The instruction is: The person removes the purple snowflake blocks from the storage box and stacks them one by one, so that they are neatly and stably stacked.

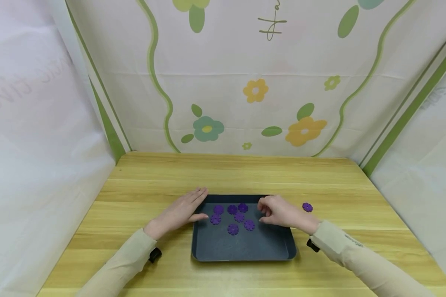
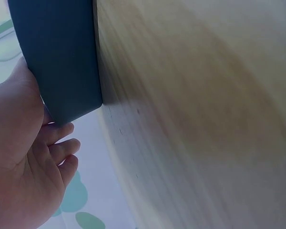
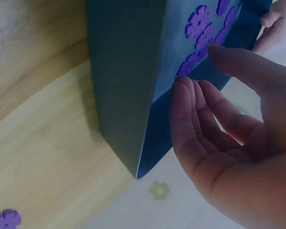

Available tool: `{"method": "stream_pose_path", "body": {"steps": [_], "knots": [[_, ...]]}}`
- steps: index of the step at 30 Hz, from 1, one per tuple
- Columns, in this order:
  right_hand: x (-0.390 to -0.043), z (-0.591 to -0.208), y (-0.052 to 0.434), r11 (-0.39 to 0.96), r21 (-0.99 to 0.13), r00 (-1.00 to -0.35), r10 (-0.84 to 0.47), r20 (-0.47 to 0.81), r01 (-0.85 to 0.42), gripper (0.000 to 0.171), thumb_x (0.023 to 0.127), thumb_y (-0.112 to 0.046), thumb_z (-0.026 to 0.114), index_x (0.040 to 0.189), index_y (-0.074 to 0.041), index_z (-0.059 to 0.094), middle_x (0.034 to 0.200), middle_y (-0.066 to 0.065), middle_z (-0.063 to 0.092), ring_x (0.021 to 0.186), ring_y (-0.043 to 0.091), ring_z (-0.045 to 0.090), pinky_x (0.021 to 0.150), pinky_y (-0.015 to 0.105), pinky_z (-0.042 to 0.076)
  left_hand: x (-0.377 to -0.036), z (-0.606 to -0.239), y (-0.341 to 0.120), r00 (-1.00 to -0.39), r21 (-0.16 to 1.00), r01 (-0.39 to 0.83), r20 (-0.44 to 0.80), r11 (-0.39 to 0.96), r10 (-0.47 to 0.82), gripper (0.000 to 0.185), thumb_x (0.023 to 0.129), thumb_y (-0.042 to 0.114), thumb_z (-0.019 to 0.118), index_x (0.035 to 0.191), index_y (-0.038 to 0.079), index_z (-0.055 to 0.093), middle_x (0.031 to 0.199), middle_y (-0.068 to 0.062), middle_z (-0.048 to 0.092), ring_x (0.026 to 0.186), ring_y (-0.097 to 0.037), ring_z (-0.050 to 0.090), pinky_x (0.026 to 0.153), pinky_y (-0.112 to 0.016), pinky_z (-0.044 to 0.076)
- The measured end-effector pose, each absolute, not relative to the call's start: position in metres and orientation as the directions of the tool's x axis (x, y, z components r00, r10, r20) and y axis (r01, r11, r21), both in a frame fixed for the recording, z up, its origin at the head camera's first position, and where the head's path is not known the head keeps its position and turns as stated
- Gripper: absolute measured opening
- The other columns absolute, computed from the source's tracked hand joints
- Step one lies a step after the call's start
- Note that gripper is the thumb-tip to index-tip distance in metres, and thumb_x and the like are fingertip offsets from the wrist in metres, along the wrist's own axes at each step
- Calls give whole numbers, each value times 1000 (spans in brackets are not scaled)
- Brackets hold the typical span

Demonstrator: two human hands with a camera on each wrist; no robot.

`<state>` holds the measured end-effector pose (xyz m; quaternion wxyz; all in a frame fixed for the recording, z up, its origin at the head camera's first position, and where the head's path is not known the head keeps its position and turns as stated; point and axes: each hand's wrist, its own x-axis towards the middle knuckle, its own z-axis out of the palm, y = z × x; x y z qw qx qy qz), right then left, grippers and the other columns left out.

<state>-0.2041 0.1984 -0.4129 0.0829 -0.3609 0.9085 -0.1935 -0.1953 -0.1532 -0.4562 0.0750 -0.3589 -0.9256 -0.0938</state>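
Beige sleeves (image 1: 342, 243) (black wrist mounts (image 1: 313, 245)).

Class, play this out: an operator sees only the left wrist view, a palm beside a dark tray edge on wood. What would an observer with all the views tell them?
Operator: Is anything in the tray?
Observer: Yes, seven purple flower pieces lie clustered in the dark tray.
Operator: Where is the other hand?
Observer: The right hand hovers over the tray's far right part, fingers loosely curled, holding nothing.
Operator: Any pieces outside the tray?
Observer: One purple piece lies on the wooden table, right of the tray.
Operator: And my hand?
Observer: The left hand rests flat against the tray's left rim.
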Motion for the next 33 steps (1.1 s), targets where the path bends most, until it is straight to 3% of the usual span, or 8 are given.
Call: {"method": "stream_pose_path", "body": {"steps": [20, 33], "knots": [[-201, -425, 180, 638, -456, -690, -721, -68, -621, 19, 83, -12, 79, 96, -4, 69, 87, 6, 70, 74, 13, 63, 63, 17, 51, -196, -456, -152, -726, 113, 683, 211, 721, 655, 79, 95, 50, 59, 152, 0, 37, 155, -19, 42, 143, -34, 43, 116, -48, 41], [-201, -431, 174, 658, -446, -707, -704, -75, -607, 22, 80, -15, 82, 94, -4, 70, 84, 4, 69, 72, 9, 62, 62, 15, 51, -195, -454, -153, -736, 125, 674, 192, 728, 649, 79, 95, 51, 58, 152, 0, 36, 156, -18, 40, 144, -33, 42, 117, -48, 40]]}}
